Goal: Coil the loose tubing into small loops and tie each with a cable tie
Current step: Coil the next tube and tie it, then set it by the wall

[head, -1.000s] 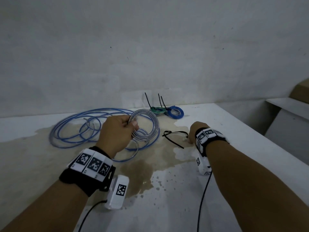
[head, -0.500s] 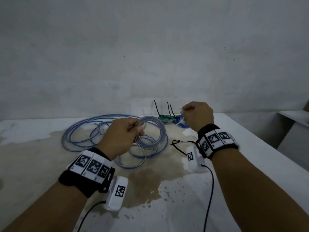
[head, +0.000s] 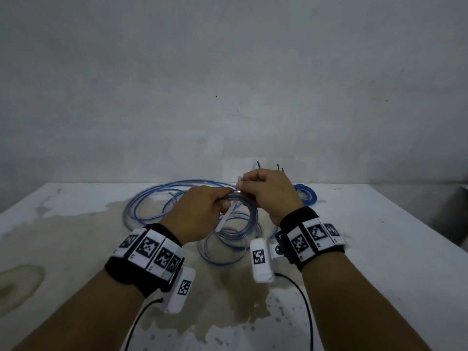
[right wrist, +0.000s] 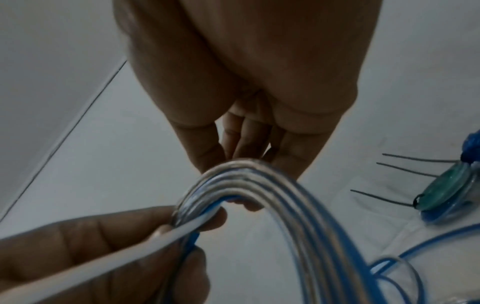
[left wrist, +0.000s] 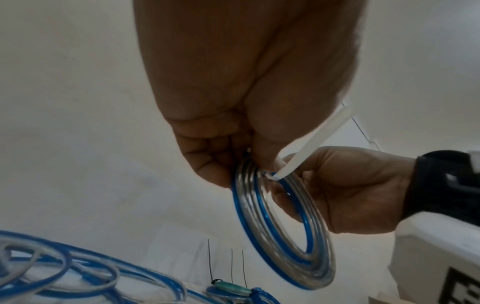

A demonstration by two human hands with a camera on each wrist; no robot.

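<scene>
My left hand (head: 219, 201) grips a small coil of clear and blue tubing (head: 247, 225) upright above the table; the coil (left wrist: 281, 248) hangs below the fingers. My right hand (head: 249, 189) is against the coil's top and pinches a white cable tie (head: 223, 220) there. The tie's strip (left wrist: 313, 144) crosses the coil (right wrist: 285, 207) beside my left thumb, and its white tail (right wrist: 124, 250) runs out over my left hand (right wrist: 85, 253). The right fingertips (right wrist: 246, 148) curl just behind the tubing. Loose blue tubing (head: 152, 207) lies on the table behind.
Tied coils, green (left wrist: 231, 291) and blue (head: 306, 196), lie by the back wall with black tie tails (right wrist: 405, 174) sticking up. The white table (head: 379, 236) is stained brown (head: 240, 295) in the middle. Its right edge drops off at far right.
My right hand rose from the table with the white tie and came left to the coil's top. My left hand kept its grip and lifted the coil slightly.
</scene>
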